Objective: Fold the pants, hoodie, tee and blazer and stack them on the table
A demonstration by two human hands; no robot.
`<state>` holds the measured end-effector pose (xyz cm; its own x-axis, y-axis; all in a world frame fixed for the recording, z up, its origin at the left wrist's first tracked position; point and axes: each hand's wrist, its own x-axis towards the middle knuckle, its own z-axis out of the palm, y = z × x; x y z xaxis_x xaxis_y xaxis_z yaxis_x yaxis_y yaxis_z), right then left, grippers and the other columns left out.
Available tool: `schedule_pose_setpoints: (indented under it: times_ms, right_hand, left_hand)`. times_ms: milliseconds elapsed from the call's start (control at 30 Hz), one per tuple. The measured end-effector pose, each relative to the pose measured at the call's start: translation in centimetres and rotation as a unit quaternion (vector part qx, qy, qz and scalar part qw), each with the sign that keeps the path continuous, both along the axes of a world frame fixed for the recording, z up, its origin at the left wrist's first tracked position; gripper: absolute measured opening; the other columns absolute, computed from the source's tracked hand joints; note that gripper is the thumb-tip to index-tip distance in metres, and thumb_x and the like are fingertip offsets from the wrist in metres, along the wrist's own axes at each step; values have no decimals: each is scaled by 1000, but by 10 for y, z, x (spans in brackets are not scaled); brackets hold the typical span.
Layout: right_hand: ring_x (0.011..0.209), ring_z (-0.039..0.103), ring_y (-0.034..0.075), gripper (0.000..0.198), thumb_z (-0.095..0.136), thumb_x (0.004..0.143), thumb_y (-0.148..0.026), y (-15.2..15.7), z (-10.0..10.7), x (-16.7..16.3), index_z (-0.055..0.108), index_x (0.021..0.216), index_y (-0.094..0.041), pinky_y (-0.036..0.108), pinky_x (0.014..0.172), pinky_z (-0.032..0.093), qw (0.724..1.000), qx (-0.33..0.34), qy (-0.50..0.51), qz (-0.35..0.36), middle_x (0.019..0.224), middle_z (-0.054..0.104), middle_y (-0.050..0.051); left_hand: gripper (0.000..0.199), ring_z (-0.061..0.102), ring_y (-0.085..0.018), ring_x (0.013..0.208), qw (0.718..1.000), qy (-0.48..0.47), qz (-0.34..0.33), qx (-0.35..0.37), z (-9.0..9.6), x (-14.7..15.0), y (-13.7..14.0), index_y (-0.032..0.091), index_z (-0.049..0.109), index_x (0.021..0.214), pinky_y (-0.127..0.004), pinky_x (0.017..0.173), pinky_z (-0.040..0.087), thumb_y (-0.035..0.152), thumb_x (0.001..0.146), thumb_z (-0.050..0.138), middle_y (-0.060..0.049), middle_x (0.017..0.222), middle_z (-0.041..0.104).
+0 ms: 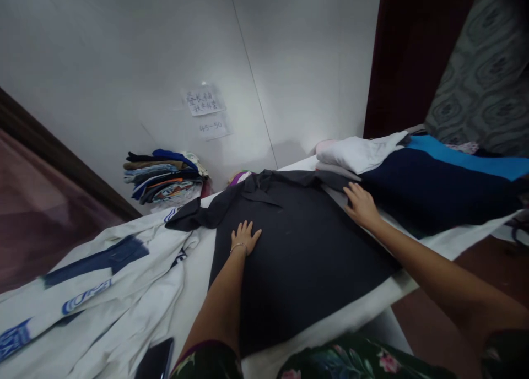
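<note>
A dark grey collared shirt (301, 258) lies spread out on the white-covered table, its collar toward the wall and its hem toward me. My left hand (245, 238) rests flat on the shirt's left part, fingers spread, a thin bracelet on the wrist. At the right side, by the end of the shirt's sleeve, is my right hand (362, 205), with its fingers apart and touching the cloth. The left sleeve (192, 215) is stretched outward and slightly crumpled.
White garments with blue prints (119, 285) lie on the left, beside a dark phone (156, 359). Folded clothes (165, 175) are stacked against the wall. On the right sits a pile with a white garment (359, 153) and navy cloth (438, 186). Handwritten papers (206, 106) hang on the wall.
</note>
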<state>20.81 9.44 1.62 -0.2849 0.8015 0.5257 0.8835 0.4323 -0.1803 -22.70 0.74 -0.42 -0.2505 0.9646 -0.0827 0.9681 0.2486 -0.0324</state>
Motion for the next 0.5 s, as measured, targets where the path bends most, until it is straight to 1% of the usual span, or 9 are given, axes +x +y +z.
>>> schedule_pose_setpoints:
  times_ms: [67, 133, 200, 267, 333, 400, 467, 500]
  right_hand:
    - [131, 37, 33, 68, 51, 83, -34, -6, -1, 24, 31, 144, -14, 47, 98, 39, 997, -42, 14, -66, 147, 34, 18]
    - [117, 52, 32, 74, 53, 81, -34, -7, -5, 41, 26, 147, -14, 42, 87, 46, 987, -116, 29, -108, 139, 45, 19]
    - [102, 60, 29, 70, 52, 81, -33, -5, -7, 50, 30, 145, -14, 37, 79, 48, 973, -180, 56, -132, 125, 58, 16]
    - [96, 63, 26, 57, 46, 84, -32, -2, -3, 53, 42, 139, -14, 33, 77, 47, 965, -202, 94, -137, 113, 65, 14]
    - [95, 63, 25, 47, 40, 87, -33, -1, 9, 53, 55, 127, -15, 30, 76, 46, 966, -189, 123, -128, 107, 68, 12]
    - [93, 63, 25, 43, 39, 87, -37, -3, 30, 49, 63, 117, -17, 29, 73, 45, 972, -162, 120, -121, 103, 69, 11]
    - [89, 64, 25, 41, 42, 84, -40, -7, 57, 40, 67, 110, -18, 29, 70, 44, 977, -144, 100, -121, 98, 70, 10]
    - [88, 64, 26, 40, 44, 83, -39, -10, 71, 34, 68, 108, -19, 29, 69, 44, 979, -138, 91, -121, 96, 70, 10]
  left_hand:
    - [73, 12, -28, 143, 1000, 22, 1, 14, 3, 4, -1, 19, 30, 147, -53, 112, 17, 62, 89, 20, -8, 156, 20]
    - [72, 11, -29, 143, 998, 58, 1, 35, 8, 11, -4, 19, 32, 146, -56, 111, 14, 61, 89, 22, -9, 155, 20]
    - [67, 13, -30, 143, 995, 84, 2, 53, 13, 20, -8, 19, 36, 144, -57, 111, 12, 57, 90, 25, -10, 155, 22]
    - [59, 17, -29, 142, 995, 83, 7, 61, 17, 31, -13, 20, 41, 141, -56, 111, 13, 49, 92, 27, -10, 154, 24]
    - [52, 22, -28, 140, 996, 53, 3, 69, 22, 44, -19, 21, 48, 136, -53, 111, 16, 42, 92, 30, -9, 154, 24]
    - [46, 27, -26, 138, 996, -7, -24, 88, 27, 61, -24, 20, 54, 129, -48, 111, 21, 40, 92, 36, -9, 153, 27]
    - [41, 33, -24, 135, 985, -109, -56, 117, 32, 83, -26, 21, 59, 123, -41, 111, 25, 38, 90, 43, -8, 149, 36]
    - [39, 38, -24, 132, 973, -179, -65, 132, 34, 97, -26, 21, 61, 120, -38, 110, 27, 38, 89, 45, -8, 145, 43]
